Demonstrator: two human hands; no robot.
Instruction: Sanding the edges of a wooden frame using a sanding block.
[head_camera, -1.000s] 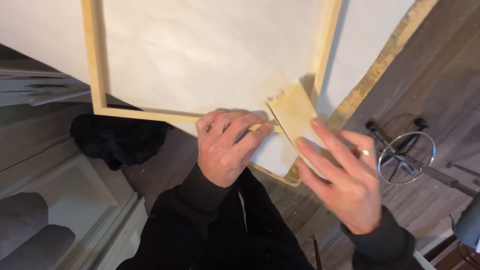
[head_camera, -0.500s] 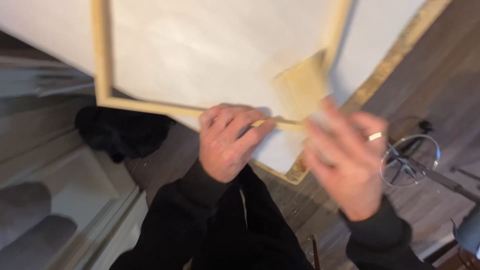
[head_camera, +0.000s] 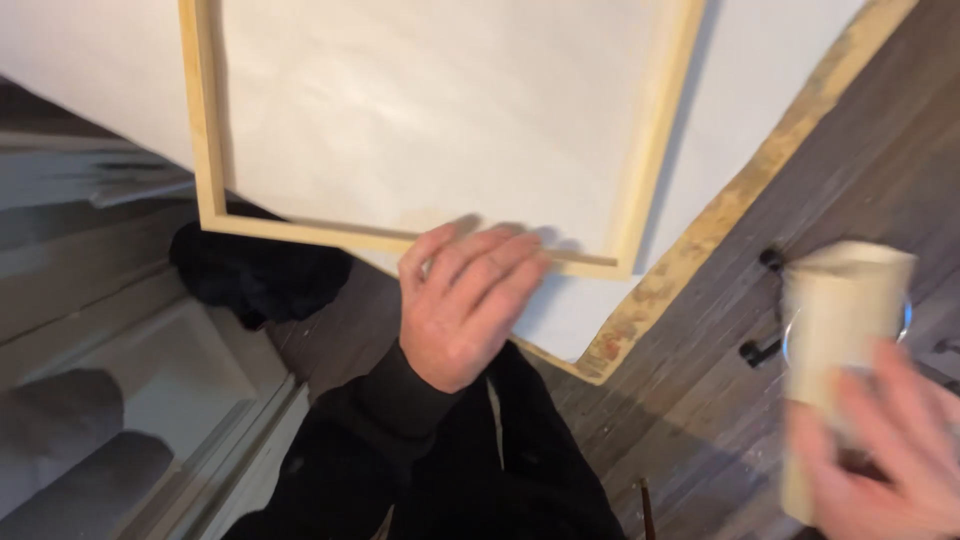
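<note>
A pale wooden frame lies on a large white sheet that covers a board with a rough wooden edge. My left hand rests flat on the frame's near rail, fingers spread. My right hand, blurred, is at the lower right, away from the frame. It grips a folded tan sheet of sandpaper held upright.
Dark wood flooring runs along the right. A black metal stand with a ring sits partly behind the sandpaper. A black bundle lies under the frame's near left corner. Pale steps or mouldings fill the lower left.
My right hand has pulled the sandpaper off the frame's near right corner and swung it down to the right. My left hand stays on the near rail.
</note>
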